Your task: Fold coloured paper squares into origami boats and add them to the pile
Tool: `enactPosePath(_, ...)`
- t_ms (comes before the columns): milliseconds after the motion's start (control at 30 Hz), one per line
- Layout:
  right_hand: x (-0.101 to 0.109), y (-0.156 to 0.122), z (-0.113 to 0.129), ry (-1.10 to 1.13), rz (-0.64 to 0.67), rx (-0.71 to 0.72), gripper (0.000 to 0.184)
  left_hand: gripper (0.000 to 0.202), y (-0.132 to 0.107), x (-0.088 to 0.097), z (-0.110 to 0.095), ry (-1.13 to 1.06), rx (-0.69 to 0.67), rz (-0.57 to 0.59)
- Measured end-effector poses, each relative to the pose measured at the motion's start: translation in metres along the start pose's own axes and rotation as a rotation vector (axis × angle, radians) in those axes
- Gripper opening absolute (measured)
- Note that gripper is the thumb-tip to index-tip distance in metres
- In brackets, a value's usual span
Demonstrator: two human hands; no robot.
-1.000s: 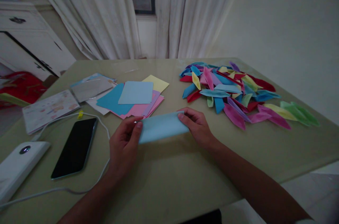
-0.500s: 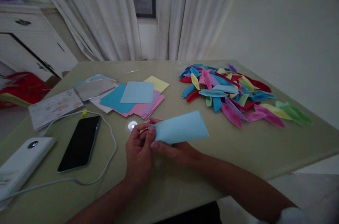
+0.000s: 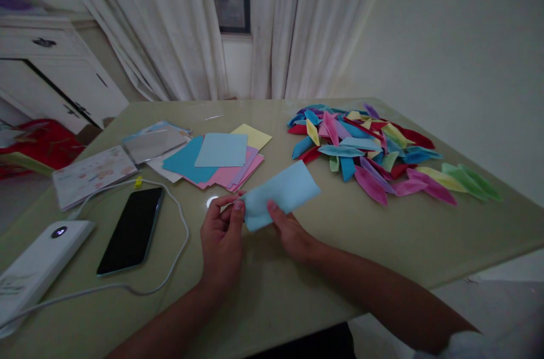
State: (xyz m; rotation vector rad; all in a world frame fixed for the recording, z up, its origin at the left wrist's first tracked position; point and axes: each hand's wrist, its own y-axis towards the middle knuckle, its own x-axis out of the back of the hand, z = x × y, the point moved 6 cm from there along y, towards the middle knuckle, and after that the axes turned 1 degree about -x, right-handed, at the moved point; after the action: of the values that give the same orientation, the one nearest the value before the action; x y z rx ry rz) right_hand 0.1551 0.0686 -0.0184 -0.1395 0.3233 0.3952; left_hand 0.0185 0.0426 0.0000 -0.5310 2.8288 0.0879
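Note:
A light blue sheet of paper [image 3: 293,186], folded into a long rectangle, is held between both hands above the table. My left hand [image 3: 223,229] pinches its left end between thumb and fingers. My right hand [image 3: 291,231] grips the lower edge near the middle, thumb on the front face and fingers hidden behind. The far right end of the paper sticks out free and tilts upward. Beyond the hands lies a loose stack of coloured square sheets [image 3: 221,150], with light blue on top and teal, pink, purple and yellow around it.
A heap of folded coloured paper pieces [image 3: 361,144] covers the back right of the table [image 3: 382,246]. To the left lie a black phone [image 3: 131,229], a white power bank [image 3: 45,263] with a white cable [image 3: 181,217], and flat plastic-wrapped packets [image 3: 96,172].
My right thumb has moved right along the paper, from its left end to the middle of its front face. The paper's right end has tipped upward and shifted slightly left.

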Motion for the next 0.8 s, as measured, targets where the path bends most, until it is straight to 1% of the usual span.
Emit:
enactPosePath(133,0.025,0.010,0.003,0.036,-0.110,0.115,0.055,0.044,0.012,0.009,0.002,-0.003,0.031,-0.043)
enactPosePath(267,0.052,0.016,0.028,0.091,-0.309,0.296,0.047,0.044,0.022,0.019,0.000,0.046,-0.016,-0.080)
enactPosePath(333,0.057,0.018,0.039,0.140,-0.346,0.343,0.042,0.044,0.026,0.023,-0.001,0.083,-0.040,-0.101)
enactPosePath(367,0.058,0.018,0.043,0.147,-0.349,0.340,0.041,0.044,0.027,0.024,-0.002,0.109,-0.051,-0.112)
enactPosePath(433,0.058,0.018,0.048,0.111,-0.341,0.329,0.046,0.044,0.029,0.026,-0.005,0.165,-0.074,-0.124)
enactPosePath(533,0.057,0.015,0.055,-0.034,-0.297,0.318,0.053,0.042,0.031,0.026,-0.012,0.239,-0.119,-0.121)
enactPosePath(600,0.056,0.014,0.057,-0.151,-0.284,0.273,0.050,0.040,0.033,0.026,-0.015,0.269,-0.148,-0.104)
enactPosePath(667,0.055,0.013,0.058,-0.243,-0.303,0.222,0.050,0.037,0.037,0.026,-0.017,0.288,-0.157,-0.083)
enactPosePath(733,0.056,0.013,0.059,-0.295,-0.331,0.207,0.052,0.036,0.044,0.029,-0.017,0.261,-0.139,-0.095)
enactPosePath(800,0.057,0.013,0.060,-0.303,-0.360,0.218,0.053,0.037,0.051,0.035,-0.015,0.151,-0.111,-0.155)
